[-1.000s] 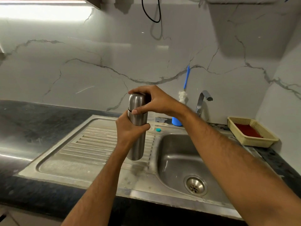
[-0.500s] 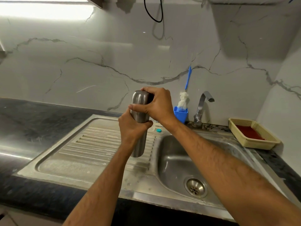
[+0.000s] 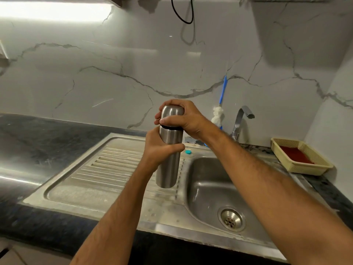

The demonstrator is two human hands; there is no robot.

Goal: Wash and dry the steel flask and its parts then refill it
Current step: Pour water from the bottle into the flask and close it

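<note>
At the centre of the frame, a steel flask (image 3: 168,155) is held upright in the air above the sink's ribbed drainboard (image 3: 107,165). The left hand (image 3: 158,148) wraps its body; the right hand (image 3: 183,119) grips the cap (image 3: 172,116) from above. If the cap frees suddenly, the smooth flask could slip and drop onto the drainboard.

No readable text anywhere tbh. Steel flask (image 3: 168,161) in grip: plain brushed metal, no logo, no label. Cap (image 3: 172,116) above grip: bare too. Small teal disc (image 3: 188,151) just right of grip: no marking legible. Basket (image 3: 298,170) far right: nothing printed.
</note>
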